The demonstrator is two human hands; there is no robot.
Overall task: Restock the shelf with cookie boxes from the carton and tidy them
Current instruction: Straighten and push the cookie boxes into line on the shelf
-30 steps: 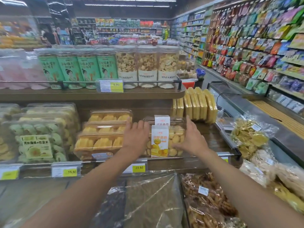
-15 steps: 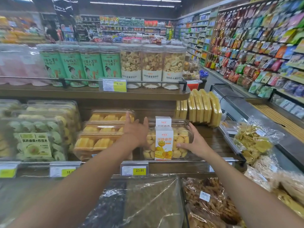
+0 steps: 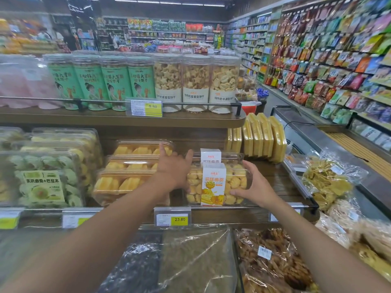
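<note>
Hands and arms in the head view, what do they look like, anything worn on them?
The left arm and right arm are bare as far as the frame shows: no sleeves. The left hand and right hand wear no gloves; no watch, bracelet or ring shows on wrists or fingers.

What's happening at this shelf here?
A person has a clear cookie box between both hands on the lower wooden shelf. The right hand grips its right end, and the left hand presses flat against its left end. A matching box sits right behind it, and stacked boxes of yellow pastries stand to its left.
</note>
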